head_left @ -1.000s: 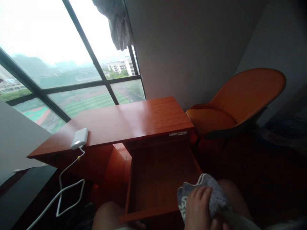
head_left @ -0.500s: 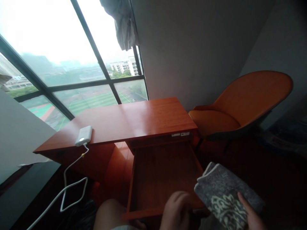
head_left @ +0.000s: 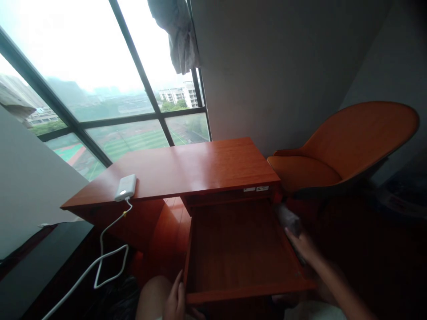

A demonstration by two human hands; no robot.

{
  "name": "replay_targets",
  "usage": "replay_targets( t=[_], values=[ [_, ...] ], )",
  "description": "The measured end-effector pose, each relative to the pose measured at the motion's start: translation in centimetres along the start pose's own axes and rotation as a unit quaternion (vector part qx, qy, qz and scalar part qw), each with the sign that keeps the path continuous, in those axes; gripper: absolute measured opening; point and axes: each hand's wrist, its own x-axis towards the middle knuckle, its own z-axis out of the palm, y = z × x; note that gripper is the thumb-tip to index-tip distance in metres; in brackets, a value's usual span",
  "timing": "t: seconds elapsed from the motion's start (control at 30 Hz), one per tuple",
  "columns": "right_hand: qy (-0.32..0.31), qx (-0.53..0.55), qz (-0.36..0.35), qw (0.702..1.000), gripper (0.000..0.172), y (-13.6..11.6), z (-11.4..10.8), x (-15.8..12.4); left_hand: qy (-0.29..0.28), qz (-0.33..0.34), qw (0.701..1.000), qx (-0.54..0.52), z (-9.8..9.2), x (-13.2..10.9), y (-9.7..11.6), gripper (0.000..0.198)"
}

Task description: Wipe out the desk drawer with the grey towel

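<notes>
A reddish-brown wooden drawer (head_left: 233,249) is pulled out of the desk, and its bottom is visible. At its right side my right hand (head_left: 302,246) is closed on a grey cloth (head_left: 288,220), which is blurred and lies along the outside of the drawer's right wall. My left hand (head_left: 175,298) rests by the drawer's front left corner, fingers stretched out along the left wall and holding nothing.
The desk top (head_left: 200,164) carries a white power bank (head_left: 126,187) with a white cable (head_left: 111,222) running down left. An orange chair (head_left: 307,171) stands right of the desk. A window (head_left: 123,102) is behind; my knee (head_left: 155,293) is left of the drawer.
My right hand has carried the folded cloth forward and left to the drawer's right side. My left hand has moved from the drawer's front to its left corner. The view has shifted slightly.
</notes>
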Motion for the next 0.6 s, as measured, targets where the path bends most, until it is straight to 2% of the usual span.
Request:
replay_targets(
  t=[0.07,0.13,0.27,0.4,0.5,0.6],
  values=[
    [-0.047,-0.070,-0.064,0.994,0.070,-0.1,2.9,-0.3,0.013,-0.020,0.999,-0.034,0.6,-0.6,0.6,0.052],
    [-0.072,-0.138,-0.092,0.983,0.072,0.5,4.1,-0.9,0.031,-0.035,0.997,-0.060,1.0,-1.0,1.4,0.051],
    [-0.091,-0.174,-0.117,0.974,0.066,2.4,2.8,-3.0,0.047,-0.078,0.991,-0.093,1.6,-1.5,2.2,0.056],
    [-0.061,-0.171,-0.124,0.976,0.063,4.1,1.5,-5.5,0.065,-0.072,0.993,-0.070,1.9,-1.5,2.0,0.056],
    [-0.039,-0.146,-0.083,0.985,0.066,4.8,1.6,-6.1,0.078,-0.060,0.994,-0.044,1.9,-1.4,1.6,0.058],
    [-0.069,-0.106,-0.038,0.991,0.070,4.8,2.4,-4.7,0.091,-0.051,0.994,-0.030,2.0,-1.3,1.3,0.058]
  ],
)
